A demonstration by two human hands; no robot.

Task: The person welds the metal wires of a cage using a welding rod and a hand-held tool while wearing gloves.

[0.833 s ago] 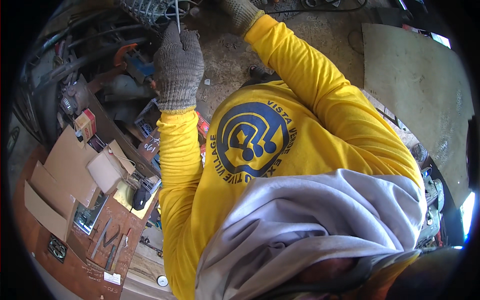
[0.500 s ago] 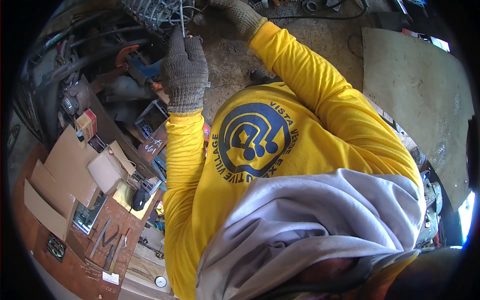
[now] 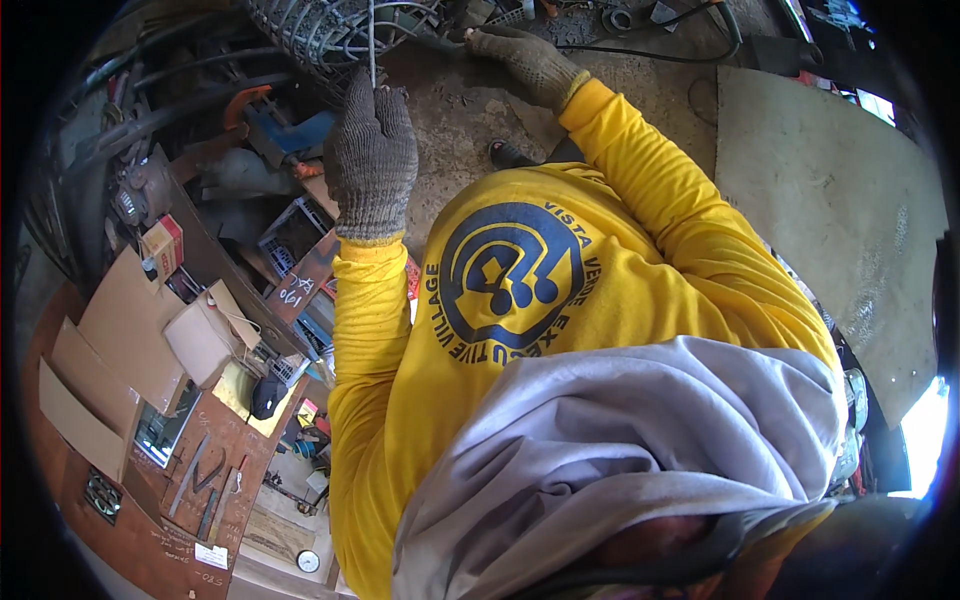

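My left hand (image 3: 375, 165) points up at upper left-centre, holding rod (image 3: 372, 45); my right hand (image 3: 528, 65) points left, top centre, can't tell grip. Both lower than before.

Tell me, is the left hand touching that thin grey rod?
Touching. The head view shows the thin grey rod running straight down into the grip of the gloved left hand, with no gap between them.

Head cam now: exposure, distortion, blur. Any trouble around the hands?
Head view: black fisheye rim, brown tabletop bowing at lower left; glare clips to white in a patch at right; glove knit discernible on left hand, right hand looks slightly softer; wire cage dim and cut by the top edge; lower right too dark to read.
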